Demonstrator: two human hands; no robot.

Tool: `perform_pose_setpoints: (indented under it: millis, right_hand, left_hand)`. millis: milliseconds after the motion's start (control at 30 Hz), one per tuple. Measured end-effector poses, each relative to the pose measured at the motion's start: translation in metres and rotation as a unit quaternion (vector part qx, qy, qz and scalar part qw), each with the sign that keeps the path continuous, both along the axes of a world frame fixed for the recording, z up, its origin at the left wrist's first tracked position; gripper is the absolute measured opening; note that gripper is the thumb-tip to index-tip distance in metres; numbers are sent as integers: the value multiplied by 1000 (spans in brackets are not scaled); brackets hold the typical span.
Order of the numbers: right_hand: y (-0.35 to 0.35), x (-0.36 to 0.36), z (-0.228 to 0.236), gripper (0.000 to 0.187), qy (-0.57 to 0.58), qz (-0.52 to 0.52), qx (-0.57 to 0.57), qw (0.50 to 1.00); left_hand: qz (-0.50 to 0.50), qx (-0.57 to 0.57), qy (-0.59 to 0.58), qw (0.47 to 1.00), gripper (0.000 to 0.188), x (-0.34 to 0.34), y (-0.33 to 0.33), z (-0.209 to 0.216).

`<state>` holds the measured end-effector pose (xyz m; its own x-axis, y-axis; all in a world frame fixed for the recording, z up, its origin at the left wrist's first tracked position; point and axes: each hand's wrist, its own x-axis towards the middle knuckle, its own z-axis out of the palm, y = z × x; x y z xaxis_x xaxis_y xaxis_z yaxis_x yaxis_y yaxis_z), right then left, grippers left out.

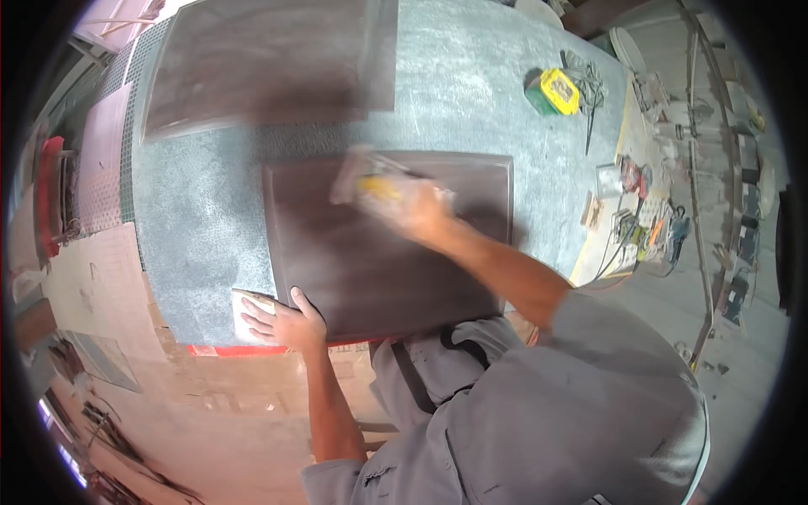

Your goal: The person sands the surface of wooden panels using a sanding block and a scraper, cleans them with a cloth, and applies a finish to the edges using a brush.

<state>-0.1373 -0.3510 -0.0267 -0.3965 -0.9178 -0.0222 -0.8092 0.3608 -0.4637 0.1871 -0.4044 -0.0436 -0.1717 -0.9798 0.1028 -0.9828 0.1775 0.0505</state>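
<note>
A dark brown rectangular panel (379,282) with a raised border lies on the grey, dusty worktable (202,219). Over its upper middle, my right hand (421,209) is closed round a pale, flat hand tool (360,172) with a yellow patch. Motion smears the tool, so its exact kind does not show. At the panel's near left corner, my left hand (290,324) lies with thumb apart and fingers spread over a pale, thin pad (241,310). The thumb is at the panel's edge, while the pad sits beside the panel on the table.
Another dark panel (261,59) lies at the far left of the table. A yellow and green device (557,91) with a coiled cord is at the far right. Small tools (644,231) crowd a side surface on the right. Red trim (236,350) marks the near table edge.
</note>
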Motion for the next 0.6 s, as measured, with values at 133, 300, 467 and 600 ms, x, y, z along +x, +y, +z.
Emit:
perform_pose_setpoints:
  millis: [133, 300, 467, 600]
  right_hand:
    - [-125, 143, -7, 37, -93, 80, -40, 992]
    - [18, 54, 9, 30, -114, 30, -119, 986]
    - [160, -37, 46, 27, -17, -193, 29, 981]
    - [35, 82, -2, 27, 65, 2, 46, 997]
  left_hand:
    - [-9, 36, -18, 999, 90, 19, -5, -5]
    - [-100, 35, -29, 994, 114, 77, -30, -2]
    - [-106, 38, 0, 994, 115, 71, -31, -1]
    - [-109, 25, 16, 994, 104, 66, -34, -6]
